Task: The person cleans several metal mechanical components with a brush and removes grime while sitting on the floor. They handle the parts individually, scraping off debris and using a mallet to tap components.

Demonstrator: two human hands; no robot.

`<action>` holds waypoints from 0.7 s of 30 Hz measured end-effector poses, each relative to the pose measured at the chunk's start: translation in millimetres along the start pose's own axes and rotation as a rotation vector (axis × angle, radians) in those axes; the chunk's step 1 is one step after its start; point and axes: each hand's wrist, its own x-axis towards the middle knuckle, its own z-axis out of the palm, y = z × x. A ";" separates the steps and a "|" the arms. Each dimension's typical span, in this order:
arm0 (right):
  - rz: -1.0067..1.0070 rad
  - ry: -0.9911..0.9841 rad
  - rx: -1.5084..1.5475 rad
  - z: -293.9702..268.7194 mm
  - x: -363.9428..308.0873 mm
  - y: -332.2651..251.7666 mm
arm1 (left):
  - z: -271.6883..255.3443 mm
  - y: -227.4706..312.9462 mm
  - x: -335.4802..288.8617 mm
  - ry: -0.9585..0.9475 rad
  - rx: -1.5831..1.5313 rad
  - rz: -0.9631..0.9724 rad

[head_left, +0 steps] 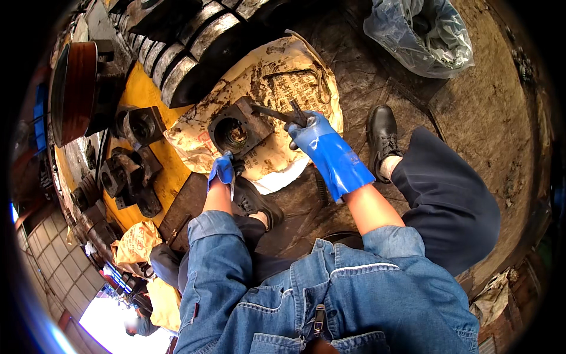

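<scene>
Crouching over the greasy floor, I have a stained, cream-coloured printed paper sack [277, 71] spread flat under the work, its red lettering smeared with oil. A crumpled clear-blue plastic bag [421, 35] sits well apart at the upper right, and a yellow printed sack [137, 243] lies bunched at the lower left beside the yellow-painted steel plate [141, 91].

On the paper sits a dark, square cast-metal block with a round bore [236, 128], tilted slightly, oily and black, with rusty grit down in the hole. My left hand [222, 170], in a blue rubber glove, rests against the block's near lower corner; its fingers are curled under, and I cannot tell whether they pinch anything. My right hand [309, 131], gloved the same, has its fingers pressed together around the handle of a dark, thin metal tool [272, 113] whose tip reaches the block's upper right edge. Similar dark blocks [131, 171] stand on the yellow plate.
</scene>
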 end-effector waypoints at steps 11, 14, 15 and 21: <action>0.010 -0.008 -0.713 12.9 26.9 -37.2 | -1.3 -3.9 -2.8 -0.041 -0.037 0.041; -0.037 0.031 -0.806 11.8 43.4 -36.5 | 3.2 -3.7 1.6 -0.012 0.048 0.038; -0.051 0.094 -0.714 7.6 43.8 -32.6 | 7.3 -3.2 1.3 -0.015 0.067 0.034; -0.354 0.289 0.122 -25.5 11.9 -44.3 | -37.1 -37.4 62.2 0.002 0.291 0.128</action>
